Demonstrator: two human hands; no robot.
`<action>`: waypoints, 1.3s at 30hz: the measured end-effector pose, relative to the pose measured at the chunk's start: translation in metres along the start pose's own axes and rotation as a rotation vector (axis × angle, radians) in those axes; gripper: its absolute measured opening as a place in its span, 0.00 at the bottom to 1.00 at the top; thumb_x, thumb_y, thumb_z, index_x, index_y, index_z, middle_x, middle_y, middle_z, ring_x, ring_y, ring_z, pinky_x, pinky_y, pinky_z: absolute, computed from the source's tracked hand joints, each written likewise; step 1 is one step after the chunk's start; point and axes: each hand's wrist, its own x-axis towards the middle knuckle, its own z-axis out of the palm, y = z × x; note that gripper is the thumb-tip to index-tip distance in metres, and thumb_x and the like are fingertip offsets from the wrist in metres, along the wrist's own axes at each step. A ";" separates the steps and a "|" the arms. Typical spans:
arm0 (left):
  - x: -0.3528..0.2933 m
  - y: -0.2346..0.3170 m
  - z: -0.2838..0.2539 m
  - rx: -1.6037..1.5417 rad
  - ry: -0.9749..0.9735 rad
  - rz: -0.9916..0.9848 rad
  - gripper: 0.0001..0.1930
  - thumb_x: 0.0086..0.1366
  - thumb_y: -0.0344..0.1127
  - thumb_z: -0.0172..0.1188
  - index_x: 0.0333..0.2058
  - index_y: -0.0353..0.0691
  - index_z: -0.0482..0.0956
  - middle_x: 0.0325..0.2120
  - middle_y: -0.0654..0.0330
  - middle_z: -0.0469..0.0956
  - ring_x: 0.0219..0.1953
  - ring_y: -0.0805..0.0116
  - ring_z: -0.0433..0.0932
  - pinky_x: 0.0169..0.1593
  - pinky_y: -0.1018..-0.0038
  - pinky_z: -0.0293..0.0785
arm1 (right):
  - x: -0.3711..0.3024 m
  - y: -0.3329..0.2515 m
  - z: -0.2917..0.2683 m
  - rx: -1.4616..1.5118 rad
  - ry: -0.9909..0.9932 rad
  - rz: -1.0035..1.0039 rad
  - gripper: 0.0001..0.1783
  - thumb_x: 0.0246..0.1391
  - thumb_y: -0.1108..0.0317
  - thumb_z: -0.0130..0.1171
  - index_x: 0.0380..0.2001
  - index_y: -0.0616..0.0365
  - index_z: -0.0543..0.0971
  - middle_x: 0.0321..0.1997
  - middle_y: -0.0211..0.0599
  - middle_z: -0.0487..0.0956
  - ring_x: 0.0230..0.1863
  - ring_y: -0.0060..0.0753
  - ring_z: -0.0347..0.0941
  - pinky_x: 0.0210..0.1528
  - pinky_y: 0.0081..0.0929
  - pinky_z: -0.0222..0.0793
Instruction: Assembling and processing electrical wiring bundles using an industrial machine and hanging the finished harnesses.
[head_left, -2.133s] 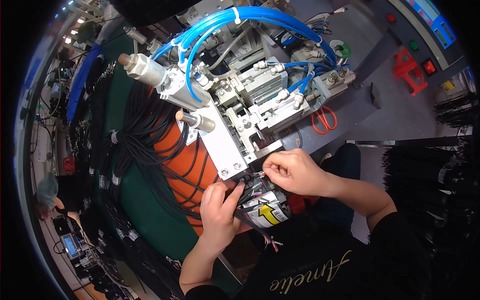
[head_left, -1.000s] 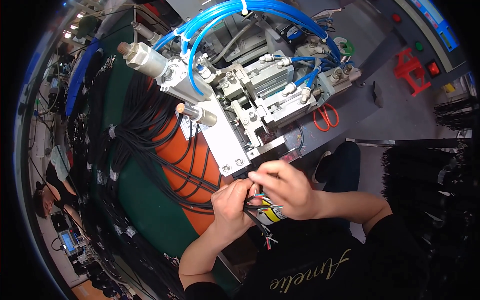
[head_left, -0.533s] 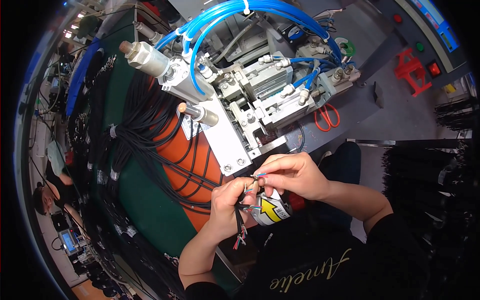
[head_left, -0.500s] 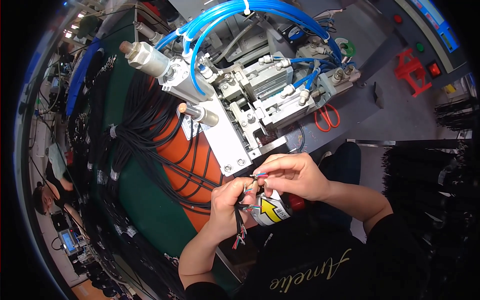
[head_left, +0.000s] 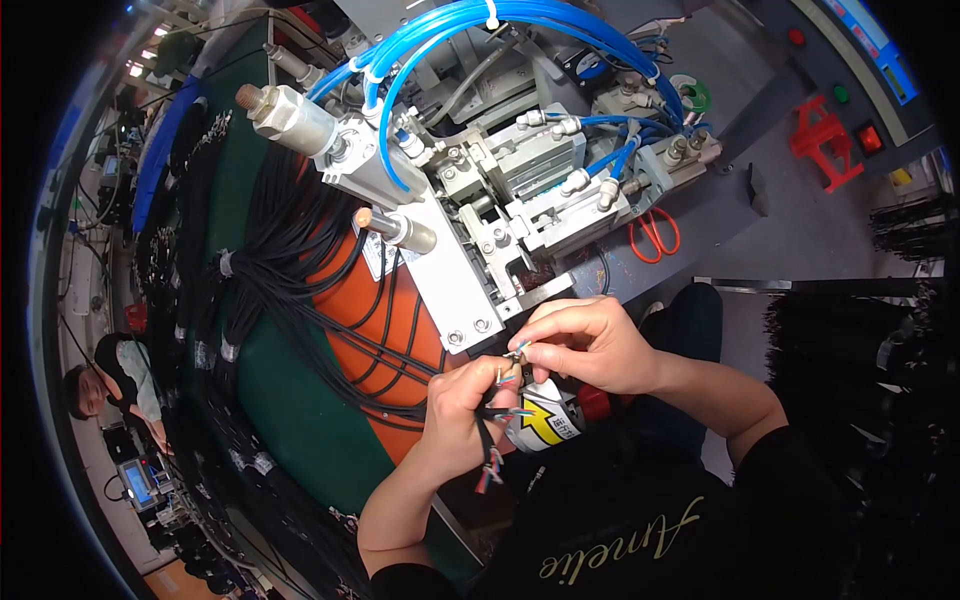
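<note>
My left hand is closed around several thin black cables. Their stripped ends, with red, blue, green and white wires, hang below the fist and poke out beside it. Close against it, my right hand pinches the small coloured wires of one cable end between thumb and forefinger. The fingertips partly hide those wires. Just under both hands sits a white cylinder with a yellow arrow label.
A metal pneumatic machine with blue air hoses stands just beyond my hands. Bundled black cables lie left on an orange mat. Red-handled scissors and a red bracket are right. Another person is far left.
My right fingertips have shifted slightly on the wires, which show less now. My left hand and the hanging cable ends moved a little right. The person far left changed posture.
</note>
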 end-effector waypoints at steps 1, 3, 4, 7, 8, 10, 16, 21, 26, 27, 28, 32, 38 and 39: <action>0.000 0.001 0.002 0.120 0.011 0.053 0.04 0.58 0.25 0.60 0.32 0.35 0.74 0.21 0.59 0.75 0.22 0.62 0.77 0.27 0.70 0.72 | 0.001 -0.001 0.000 -0.066 0.013 -0.035 0.09 0.55 0.78 0.62 0.41 0.67 0.82 0.39 0.40 0.81 0.29 0.22 0.79 0.26 0.16 0.70; -0.003 0.005 0.007 0.356 0.030 0.134 0.04 0.58 0.27 0.60 0.31 0.36 0.74 0.20 0.60 0.74 0.21 0.62 0.76 0.28 0.69 0.72 | 0.001 -0.004 0.000 -0.285 0.008 -0.100 0.08 0.54 0.77 0.63 0.38 0.67 0.81 0.37 0.39 0.80 0.27 0.23 0.78 0.26 0.18 0.70; -0.005 0.007 0.009 0.360 0.033 0.157 0.04 0.58 0.27 0.60 0.31 0.36 0.74 0.20 0.60 0.74 0.21 0.62 0.76 0.28 0.69 0.72 | 0.000 -0.007 0.000 -0.506 0.001 -0.167 0.07 0.53 0.76 0.63 0.36 0.66 0.81 0.35 0.38 0.79 0.26 0.25 0.78 0.25 0.19 0.70; -0.011 0.012 0.013 0.692 -0.016 0.155 0.09 0.55 0.28 0.60 0.36 0.35 0.77 0.25 0.60 0.75 0.24 0.61 0.76 0.31 0.68 0.72 | -0.004 -0.015 0.004 -0.903 -0.003 -0.268 0.05 0.51 0.74 0.63 0.31 0.64 0.80 0.31 0.37 0.77 0.24 0.29 0.76 0.25 0.23 0.70; -0.011 0.011 0.013 0.707 -0.031 0.139 0.09 0.55 0.28 0.60 0.36 0.35 0.77 0.25 0.60 0.75 0.24 0.61 0.76 0.31 0.68 0.72 | -0.005 -0.016 0.006 -1.080 0.000 -0.305 0.05 0.49 0.73 0.63 0.29 0.63 0.79 0.29 0.36 0.75 0.23 0.31 0.75 0.25 0.25 0.70; -0.010 0.008 0.013 0.703 0.041 0.177 0.15 0.52 0.28 0.60 0.41 0.34 0.77 0.28 0.58 0.74 0.26 0.62 0.75 0.32 0.68 0.72 | -0.006 -0.018 0.007 -1.258 0.004 -0.340 0.05 0.48 0.72 0.63 0.27 0.62 0.78 0.27 0.36 0.73 0.22 0.34 0.74 0.24 0.28 0.69; -0.009 0.004 0.013 0.643 0.050 0.210 0.26 0.46 0.26 0.59 0.49 0.33 0.77 0.34 0.56 0.73 0.30 0.62 0.75 0.33 0.69 0.72 | -0.004 -0.011 0.003 -1.273 0.008 -0.304 0.05 0.47 0.71 0.61 0.27 0.60 0.76 0.25 0.35 0.70 0.23 0.38 0.73 0.24 0.32 0.69; -0.008 0.006 0.011 0.656 0.017 0.188 0.24 0.48 0.26 0.59 0.48 0.32 0.78 0.32 0.58 0.72 0.30 0.63 0.74 0.32 0.70 0.71 | -0.006 -0.007 0.003 -1.260 0.043 -0.326 0.05 0.47 0.72 0.61 0.27 0.61 0.76 0.24 0.35 0.70 0.23 0.37 0.73 0.24 0.32 0.69; -0.005 0.012 0.009 0.739 -0.057 0.229 0.23 0.50 0.27 0.57 0.48 0.31 0.78 0.30 0.59 0.70 0.30 0.64 0.73 0.32 0.70 0.71 | -0.006 -0.007 0.007 -1.332 0.060 -0.351 0.05 0.48 0.72 0.61 0.28 0.60 0.76 0.25 0.34 0.70 0.23 0.35 0.73 0.24 0.31 0.69; -0.004 0.014 0.009 0.770 -0.072 0.234 0.23 0.50 0.27 0.57 0.48 0.31 0.78 0.29 0.59 0.69 0.30 0.64 0.72 0.32 0.70 0.71 | -0.006 -0.007 0.007 -1.351 0.050 -0.349 0.05 0.48 0.72 0.61 0.28 0.60 0.76 0.25 0.34 0.70 0.22 0.35 0.73 0.24 0.31 0.69; -0.003 0.015 0.010 0.769 -0.072 0.234 0.23 0.50 0.27 0.57 0.48 0.31 0.78 0.29 0.59 0.69 0.30 0.64 0.72 0.32 0.70 0.71 | -0.006 -0.008 0.007 -1.370 0.038 -0.348 0.05 0.47 0.71 0.61 0.28 0.60 0.76 0.25 0.34 0.69 0.22 0.35 0.73 0.24 0.31 0.69; 0.000 0.016 0.011 0.830 -0.094 0.237 0.22 0.52 0.28 0.56 0.48 0.30 0.78 0.29 0.59 0.68 0.29 0.65 0.72 0.31 0.71 0.70 | -0.005 -0.008 0.003 -1.377 -0.007 -0.322 0.06 0.48 0.71 0.62 0.28 0.60 0.76 0.26 0.34 0.71 0.22 0.35 0.73 0.23 0.32 0.69; 0.003 0.016 0.005 0.796 -0.121 0.228 0.22 0.52 0.29 0.56 0.48 0.30 0.77 0.30 0.59 0.69 0.30 0.65 0.72 0.32 0.70 0.70 | -0.003 -0.008 0.000 -1.262 0.127 -0.445 0.06 0.48 0.71 0.63 0.29 0.59 0.77 0.28 0.34 0.74 0.22 0.35 0.75 0.22 0.32 0.69; 0.003 0.016 0.005 0.788 -0.128 0.219 0.22 0.52 0.29 0.56 0.48 0.31 0.77 0.30 0.59 0.69 0.30 0.65 0.72 0.32 0.69 0.70 | -0.002 -0.008 -0.001 -1.238 0.099 -0.396 0.06 0.48 0.72 0.63 0.29 0.60 0.77 0.27 0.34 0.74 0.22 0.35 0.75 0.22 0.31 0.69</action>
